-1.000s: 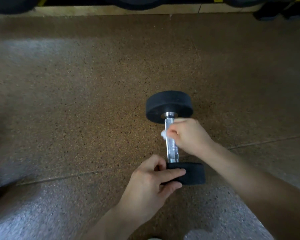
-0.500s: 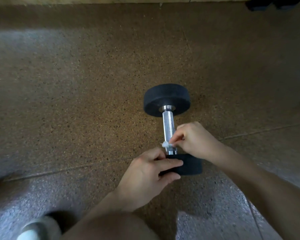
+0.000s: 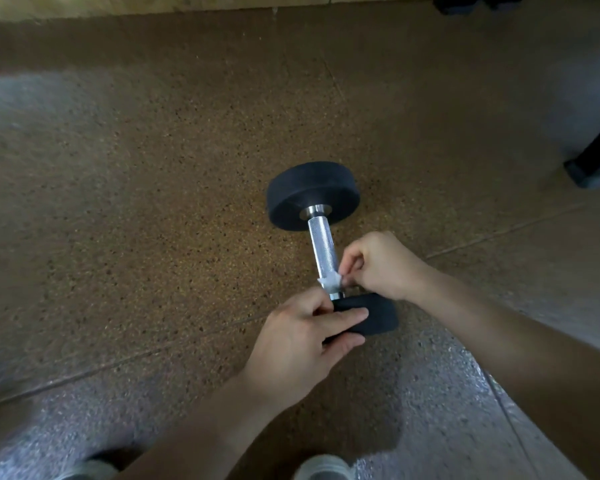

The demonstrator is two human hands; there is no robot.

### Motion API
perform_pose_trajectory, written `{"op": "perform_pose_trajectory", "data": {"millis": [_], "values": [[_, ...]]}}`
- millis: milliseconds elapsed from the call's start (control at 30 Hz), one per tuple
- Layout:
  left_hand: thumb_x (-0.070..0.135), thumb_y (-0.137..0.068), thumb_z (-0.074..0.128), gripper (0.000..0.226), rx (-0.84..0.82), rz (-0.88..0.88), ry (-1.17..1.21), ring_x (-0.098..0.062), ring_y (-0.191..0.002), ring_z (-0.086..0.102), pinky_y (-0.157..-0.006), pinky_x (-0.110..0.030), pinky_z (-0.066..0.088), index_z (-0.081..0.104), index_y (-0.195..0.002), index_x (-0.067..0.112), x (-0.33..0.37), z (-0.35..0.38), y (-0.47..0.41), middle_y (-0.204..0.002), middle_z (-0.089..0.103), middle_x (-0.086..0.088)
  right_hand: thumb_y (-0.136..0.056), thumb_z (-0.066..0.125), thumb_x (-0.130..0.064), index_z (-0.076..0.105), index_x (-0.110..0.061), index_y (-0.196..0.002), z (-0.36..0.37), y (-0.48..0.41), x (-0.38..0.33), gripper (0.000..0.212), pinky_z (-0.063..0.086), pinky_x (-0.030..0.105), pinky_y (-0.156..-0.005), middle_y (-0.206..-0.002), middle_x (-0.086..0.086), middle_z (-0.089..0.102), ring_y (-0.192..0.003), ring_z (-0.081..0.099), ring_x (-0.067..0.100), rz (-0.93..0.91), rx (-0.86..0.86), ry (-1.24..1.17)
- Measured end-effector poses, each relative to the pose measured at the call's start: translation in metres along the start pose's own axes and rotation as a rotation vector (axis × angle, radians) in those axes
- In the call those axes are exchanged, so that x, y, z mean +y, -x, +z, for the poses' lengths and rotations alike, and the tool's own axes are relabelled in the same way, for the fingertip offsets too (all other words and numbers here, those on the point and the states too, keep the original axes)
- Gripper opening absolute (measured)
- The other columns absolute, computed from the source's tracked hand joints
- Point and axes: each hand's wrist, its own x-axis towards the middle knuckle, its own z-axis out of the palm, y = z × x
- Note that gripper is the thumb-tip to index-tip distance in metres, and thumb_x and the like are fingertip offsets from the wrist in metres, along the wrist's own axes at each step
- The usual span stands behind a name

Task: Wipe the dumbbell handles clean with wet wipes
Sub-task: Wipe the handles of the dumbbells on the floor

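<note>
Chrome handle (image 3: pixel 321 241): knurled, runs near-far between two black heads. Far part is bare; near end is under the wipe.
Dumbbell (image 3: pixel 327 261): lies on the floor, right of scene centre, with both hands at its near end.
Far head (image 3: pixel 312 192): black, round, sits on the floor with nothing touching it.
Near head (image 3: pixel 378 315): black, partly covered by the left hand's fingers.
Wet wipe (image 3: pixel 330 284): small, white, bunched. It sits on the handle's near end, just beside the near head.
Right hand (image 3: pixel 383 265): comes in from the right. Thumb and forefinger pinch the wipe against the handle; the other fingers are curled in.
Left hand (image 3: pixel 300 337): comes in from the near side. Fingers are curled over the near head and the thumb is up by the handle's near end, so it grips that head.
Floor (image 3: pixel 153 202): brown speckled rubber tiles with seams running left-right. Grey glare patches lie at left and near.
Shoes (image 3: pixel 323 469): light toe caps at the near edge, a second one (image 3: pixel 87 471) to the left.
Wooden board (image 3: pixel 187 3): pale strip along the far edge.
Black frame leg (image 3: pixel 593 161): at the right edge, foot on the floor, well apart from the dumbbell.
Dark shapes (image 3: pixel 465 3): far right corner, too cropped to identify.
</note>
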Motion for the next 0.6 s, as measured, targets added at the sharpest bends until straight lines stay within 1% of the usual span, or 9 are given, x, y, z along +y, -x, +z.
{"op": "perform_pose_trajectory", "data": {"millis": [67, 133, 167, 233, 300, 400, 433, 533, 600], "values": [[0.045, -0.086, 0.059, 0.037, 0.004, 0.008, 0.001, -0.006, -0.073, 0.05, -0.06, -0.026, 0.049, 0.07, -0.117, 0.028, 0.002, 0.001, -0.002, -0.085, 0.05, 0.006, -0.076, 0.074, -0.004, 0.066, -0.028, -0.064, 0.002, -0.003, -0.003, 0.028, 0.05, 0.019, -0.064, -0.062, -0.012, 0.065, -0.06, 0.062, -0.004, 0.002, 0.081, -0.034], [0.044, -0.086, 0.06, 0.038, 0.0, 0.011, -0.002, -0.006, -0.074, 0.049, -0.06, -0.023, 0.048, 0.069, -0.117, 0.027, 0.004, 0.003, -0.003, -0.086, 0.05, 0.006, -0.077, 0.073, -0.007, 0.067, -0.022, -0.066, 0.003, -0.013, -0.005, 0.02, 0.047, 0.018, -0.06, -0.062, -0.011, 0.063, -0.059, 0.061, 0.0, -0.005, 0.206, -0.075], [0.044, -0.086, 0.06, 0.038, -0.007, 0.015, -0.001, -0.005, -0.074, 0.048, -0.061, -0.021, 0.047, 0.069, -0.118, 0.026, 0.004, 0.003, -0.005, -0.087, 0.049, 0.006, -0.078, 0.071, -0.008, 0.068, -0.02, -0.069, 0.002, -0.021, -0.007, 0.016, 0.048, 0.019, -0.061, -0.063, -0.01, 0.064, -0.06, 0.061, 0.002, -0.002, 0.268, -0.082], [0.043, -0.087, 0.061, 0.038, -0.019, 0.032, 0.004, -0.006, -0.074, 0.049, -0.062, -0.021, 0.046, 0.068, -0.12, 0.024, 0.004, 0.005, -0.008, -0.089, 0.05, 0.006, -0.081, 0.069, -0.009, 0.068, -0.02, -0.07, 0.0, -0.037, -0.007, 0.015, 0.053, 0.024, -0.063, -0.063, -0.007, 0.066, -0.061, 0.064, 0.006, 0.037, 0.365, -0.134], [0.042, -0.088, 0.06, 0.04, -0.033, 0.036, 0.006, -0.007, -0.078, 0.053, -0.067, -0.023, 0.048, 0.066, -0.123, 0.023, 0.004, 0.006, -0.011, -0.093, 0.051, 0.007, -0.081, 0.07, -0.008, 0.067, -0.02, -0.069, -0.002, -0.035, 0.0, 0.017, 0.053, 0.023, -0.061, -0.061, -0.008, 0.065, -0.057, 0.063, 0.002, 0.066, 0.346, -0.183], [0.046, -0.088, 0.055, 0.041, -0.038, -0.019, -0.023, -0.007, -0.081, 0.051, -0.068, -0.02, 0.045, 0.064, -0.124, 0.028, 0.008, 0.005, -0.011, -0.094, 0.049, 0.008, -0.079, 0.075, -0.012, 0.068, -0.022, -0.068, 0.0, -0.007, 0.009, 0.016, 0.046, 0.013, -0.057, -0.059, -0.013, 0.063, -0.054, 0.059, -0.003, 0.023, 0.163, -0.09], [0.045, -0.09, 0.054, 0.04, -0.04, -0.008, -0.051, -0.008, -0.08, 0.05, -0.067, -0.02, 0.043, 0.064, -0.124, 0.028, 0.009, 0.007, -0.011, -0.093, 0.047, 0.007, -0.078, 0.075, -0.013, 0.067, -0.024, -0.068, 0.002, -0.005, 0.009, 0.016, 0.044, 0.013, -0.057, -0.06, -0.013, 0.063, -0.056, 0.059, -0.002, 0.013, 0.15, -0.061], [0.044, -0.092, 0.053, 0.037, -0.064, 0.034, -0.063, -0.008, -0.078, 0.045, -0.066, -0.019, 0.039, 0.067, -0.121, 0.026, 0.011, 0.014, -0.016, -0.089, 0.045, 0.005, -0.081, 0.065, -0.009, 0.065, -0.022, -0.076, 0.0, -0.038, 0.007, 0.014, 0.043, 0.021, -0.06, -0.066, -0.009, 0.063, -0.064, 0.06, 0.007, -0.001, 0.339, -0.02], [0.044, -0.089, 0.056, 0.036, -0.069, 0.031, -0.018, -0.005, -0.078, 0.046, -0.068, -0.017, 0.04, 0.067, -0.119, 0.026, 0.011, 0.013, -0.021, -0.092, 0.047, 0.006, -0.083, 0.061, -0.01, 0.066, -0.02, -0.083, -0.002, -0.053, 0.008, 0.012, 0.044, 0.024, -0.064, -0.073, -0.005, 0.064, -0.069, 0.059, 0.014, -0.012, 0.412, 0.055]]}}
